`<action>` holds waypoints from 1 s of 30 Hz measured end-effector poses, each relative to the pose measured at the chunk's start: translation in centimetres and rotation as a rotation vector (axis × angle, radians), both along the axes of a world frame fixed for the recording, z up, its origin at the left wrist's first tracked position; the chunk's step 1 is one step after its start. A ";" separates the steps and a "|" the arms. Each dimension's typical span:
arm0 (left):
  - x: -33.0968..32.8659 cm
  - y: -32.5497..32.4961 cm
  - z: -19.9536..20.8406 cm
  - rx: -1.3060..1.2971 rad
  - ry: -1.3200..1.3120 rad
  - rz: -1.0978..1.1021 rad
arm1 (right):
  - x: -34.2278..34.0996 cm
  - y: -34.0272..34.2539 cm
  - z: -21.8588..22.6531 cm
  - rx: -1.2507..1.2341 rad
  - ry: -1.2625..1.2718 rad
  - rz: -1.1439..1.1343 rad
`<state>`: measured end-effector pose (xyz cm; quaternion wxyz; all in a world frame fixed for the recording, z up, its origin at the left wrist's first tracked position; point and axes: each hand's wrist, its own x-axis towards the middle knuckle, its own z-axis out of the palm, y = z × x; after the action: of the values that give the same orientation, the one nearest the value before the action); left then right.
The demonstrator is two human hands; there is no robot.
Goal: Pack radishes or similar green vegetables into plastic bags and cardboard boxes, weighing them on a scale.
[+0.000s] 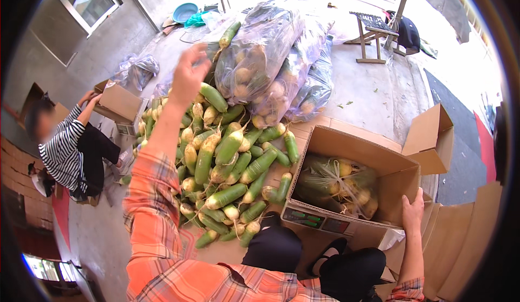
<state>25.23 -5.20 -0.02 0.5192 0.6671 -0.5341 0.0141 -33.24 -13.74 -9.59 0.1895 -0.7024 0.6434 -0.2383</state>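
Note:
My left hand (190,70) is raised above the far side of a heap of green radishes (227,149). Its fingers are slightly bent and apart, a little blurred, with nothing visible in them. Just beyond it, a single radish (230,34) leans on a large clear plastic bag (262,42) full of radishes. My right hand (413,211) grips the right-hand edge of an open cardboard box (398,185), thumb and fingers over the wall. Inside that box lies a tied clear bag of radishes (338,185). A scale with a lit green display (304,218) shows at the box's near side.
Another person (67,145) in a striped top sits at left, hands on a cardboard box (119,100). An empty carton (430,139) stands at right, near cardboard sheets (460,242). Further back are a wooden stool (374,31) and a blue basin (185,12).

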 end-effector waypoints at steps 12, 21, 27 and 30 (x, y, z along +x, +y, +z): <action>-17.3 23.1 -24.3 0.782 0.476 -0.144 | -0.6 0.6 0.5 0.054 -0.005 0.043; -21.0 27.8 -28.2 0.751 0.574 0.051 | -1.1 -1.1 -1.0 0.042 0.059 0.079; -24.4 28.5 -30.5 0.762 0.556 0.064 | -1.6 -1.2 -1.5 0.084 0.077 0.049; -25.3 27.8 -31.9 0.814 0.474 0.015 | -1.4 -0.8 -1.5 0.061 0.130 0.042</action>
<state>-0.03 22.62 -31.92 0.3231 0.8051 -0.3579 -0.3454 -34.59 -14.54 -11.06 0.1736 -0.7236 0.6463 -0.1686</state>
